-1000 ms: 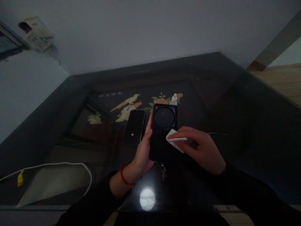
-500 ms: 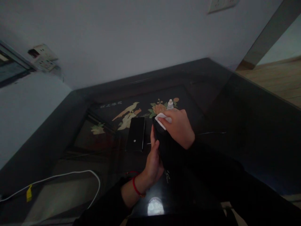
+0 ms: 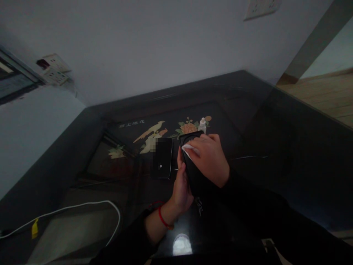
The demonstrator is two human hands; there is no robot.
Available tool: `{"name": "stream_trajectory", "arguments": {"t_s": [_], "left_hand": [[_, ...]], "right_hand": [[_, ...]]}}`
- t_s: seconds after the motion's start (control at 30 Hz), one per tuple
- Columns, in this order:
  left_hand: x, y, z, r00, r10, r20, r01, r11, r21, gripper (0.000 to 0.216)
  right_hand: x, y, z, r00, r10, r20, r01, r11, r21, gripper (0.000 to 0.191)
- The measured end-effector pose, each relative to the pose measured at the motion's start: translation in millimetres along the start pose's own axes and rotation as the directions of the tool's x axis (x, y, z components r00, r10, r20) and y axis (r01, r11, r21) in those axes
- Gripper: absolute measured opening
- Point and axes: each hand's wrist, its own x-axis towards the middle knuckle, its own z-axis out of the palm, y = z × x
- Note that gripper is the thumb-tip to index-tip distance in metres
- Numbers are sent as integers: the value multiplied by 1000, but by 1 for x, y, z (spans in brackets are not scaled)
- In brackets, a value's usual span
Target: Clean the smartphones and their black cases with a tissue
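My left hand grips a matte black phone case along its left edge and lower end, keeping it tilted above the table. A round camera ring shows near its top; whether a phone sits inside I cannot tell. My right hand pinches a folded white tissue and presses it on the case's upper part, just below the ring. To the left, a black phone lies flat on the table. Behind my right hand stands a small clear bottle with a white cap.
The glossy dark table carries inlaid bird and flower pictures and meets the wall at the back. A white cable with a yellow tag curves across the left side. Wall sockets are at left, another at upper right.
My right hand and the tissue have shifted slightly lower on the case, so more of its top end and ring shows. The view has moved a little.
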Motion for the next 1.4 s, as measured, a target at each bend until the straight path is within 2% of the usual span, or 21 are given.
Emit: {"name": "stream_trajectory", "arguments": {"t_s": [0.1,0.2,0.27,0.47,0.57,0.7,0.87,0.97,1.07,1.13,1.2,1.27,1.33,1.4], "left_hand": [[2,2,2,997,4,-72,-5,1000,-6,58],[3,3,5,993,69,-94,-68,997,22,50],[2,2,6,994,72,-88,-70,997,25,48],[-2,-1,3,997,-9,-79,6,999,-34,54],[0,1,2,996,49,-73,-51,999,-18,52],[4,3,3,998,69,8,-70,998,2,51],[3,4,4,994,105,-28,-103,993,49,50],[1,6,6,1000,8,18,-8,1000,-6,51],[2,12,7,996,-65,59,67,997,-36,51],[5,18,7,990,-123,67,126,991,-41,52],[8,27,5,965,-243,100,247,969,-25,52],[11,36,2,906,-391,160,397,918,-5,55],[13,44,-1,857,-473,206,480,877,16,57],[14,48,-2,826,-501,260,511,859,31,58]], "right_hand": [[-33,-9,-3,998,6,57,-9,998,56,16],[-59,-13,-7,995,0,97,-11,994,113,16],[-60,-13,-8,997,15,80,-24,993,116,15],[-36,-15,-3,997,79,-22,-77,995,59,11],[-51,-21,-4,999,48,0,-48,994,102,12],[-76,-25,-9,998,50,49,-56,989,138,13],[-75,-29,-10,999,31,36,-35,995,98,12],[-78,-35,-10,993,39,112,-55,988,142,13],[-82,-35,-22,979,4,204,-52,972,230,17],[-76,-25,-36,969,-72,235,-8,946,324,17],[-61,-6,-52,971,-132,199,39,910,413,15],[-41,19,-64,992,-104,76,75,944,321,14],[-23,47,-66,993,-105,-45,111,984,142,14],[-12,69,-60,985,-165,-45,166,986,29,16]]}}
